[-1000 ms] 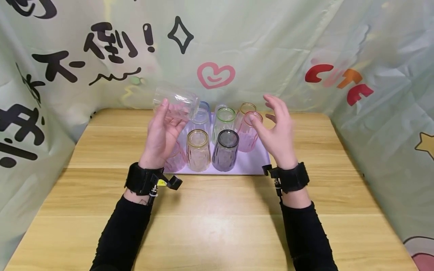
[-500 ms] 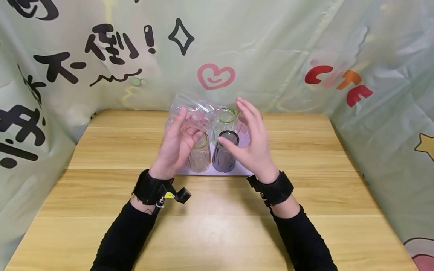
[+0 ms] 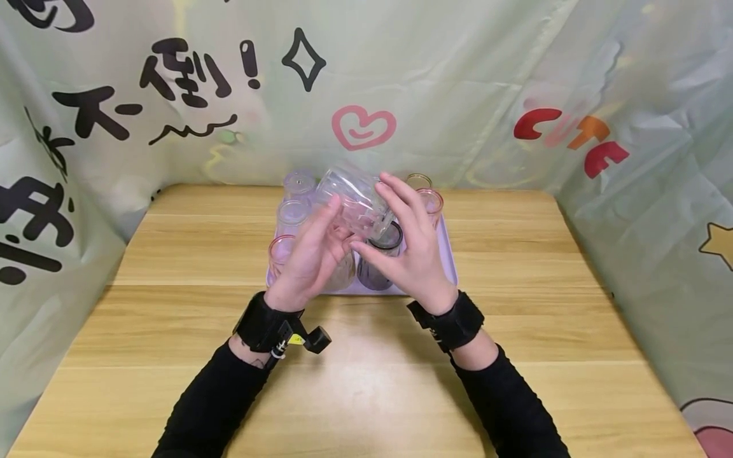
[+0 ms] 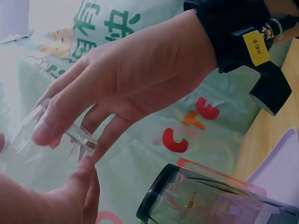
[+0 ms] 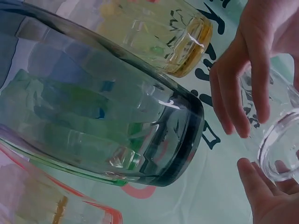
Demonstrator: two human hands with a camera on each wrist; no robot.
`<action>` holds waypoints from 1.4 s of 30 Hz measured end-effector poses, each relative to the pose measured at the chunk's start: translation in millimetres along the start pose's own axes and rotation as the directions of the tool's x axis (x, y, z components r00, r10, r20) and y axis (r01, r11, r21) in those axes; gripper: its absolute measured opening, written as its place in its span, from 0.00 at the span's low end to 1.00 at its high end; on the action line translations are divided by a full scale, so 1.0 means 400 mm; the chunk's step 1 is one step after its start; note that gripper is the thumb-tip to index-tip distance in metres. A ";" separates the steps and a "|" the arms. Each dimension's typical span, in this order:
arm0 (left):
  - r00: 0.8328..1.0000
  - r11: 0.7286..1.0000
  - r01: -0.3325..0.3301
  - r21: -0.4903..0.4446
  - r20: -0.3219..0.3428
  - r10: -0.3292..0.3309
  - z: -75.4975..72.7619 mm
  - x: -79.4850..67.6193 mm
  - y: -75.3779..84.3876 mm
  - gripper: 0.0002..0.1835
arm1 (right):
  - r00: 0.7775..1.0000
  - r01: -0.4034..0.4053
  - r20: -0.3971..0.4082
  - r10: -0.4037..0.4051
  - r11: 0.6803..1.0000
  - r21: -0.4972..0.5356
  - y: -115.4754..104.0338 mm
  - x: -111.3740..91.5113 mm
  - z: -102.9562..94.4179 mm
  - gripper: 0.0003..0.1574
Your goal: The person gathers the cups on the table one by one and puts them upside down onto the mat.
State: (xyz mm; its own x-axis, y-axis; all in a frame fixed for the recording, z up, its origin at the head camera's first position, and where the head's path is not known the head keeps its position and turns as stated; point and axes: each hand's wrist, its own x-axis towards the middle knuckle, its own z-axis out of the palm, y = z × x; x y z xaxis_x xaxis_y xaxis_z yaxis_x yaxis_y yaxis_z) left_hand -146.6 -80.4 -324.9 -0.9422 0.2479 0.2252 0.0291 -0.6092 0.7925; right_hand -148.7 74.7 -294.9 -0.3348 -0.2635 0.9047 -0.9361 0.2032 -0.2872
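Observation:
Above the tray a clear drinking glass (image 3: 346, 194) is held tilted, one end low toward the right. My left hand (image 3: 312, 251) grips its side, thumb along the near face. My right hand (image 3: 415, 254) takes the lower right end between thumb and fingers. In the right wrist view, the left hand's fingers (image 5: 240, 88) lie over the glass and its round end faces the camera. Just below the hands stands a dark grey glass (image 3: 373, 273), thick end up; in the left wrist view this dark glass (image 4: 187, 196) is close under them.
A lilac tray (image 3: 450, 264) on the wooden table (image 3: 366, 369) bears several tinted glasses. Pink-rimmed ones stand at its left (image 3: 282, 248) and right (image 3: 432, 200), a yellow-rimmed glass (image 3: 419, 180) behind. A printed cloth (image 3: 458, 95) hangs behind the table.
The left hand has carried the clear glass to the right and tilted it further. The right hand has moved left from near the pink glass and taken the clear glass's lower end.

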 end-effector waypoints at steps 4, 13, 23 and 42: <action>1.000 1.000 0.024 -0.009 0.001 -0.024 0.003 -0.001 -0.008 0.29 | 1.000 0.004 -0.014 -0.004 1.000 -0.012 0.003 -0.003 0.001 0.42; 1.000 1.000 0.017 -0.014 -0.021 -0.017 -0.001 0.002 -0.008 0.26 | 0.999 -0.007 -0.034 0.006 1.000 -0.009 0.004 0.002 -0.010 0.40; 0.990 0.993 -0.111 0.032 -0.088 0.114 -0.026 0.011 0.044 0.30 | 0.985 -0.132 -0.097 0.143 0.985 0.115 0.014 0.007 -0.052 0.40; 0.870 0.253 0.074 0.965 -0.187 0.457 -0.251 0.016 0.160 0.20 | 0.940 -0.290 -0.206 0.274 0.956 -0.051 0.045 0.019 -0.167 0.39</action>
State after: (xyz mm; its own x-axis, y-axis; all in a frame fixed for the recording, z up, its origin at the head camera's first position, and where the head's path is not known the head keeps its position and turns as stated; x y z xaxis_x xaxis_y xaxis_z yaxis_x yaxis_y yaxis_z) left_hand -184.4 -193.7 -329.5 -0.8685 -0.2032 0.4522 0.2597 0.5905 0.7641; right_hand -160.9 139.2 -272.1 -0.5485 0.0022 0.8362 -0.7923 0.3182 -0.5206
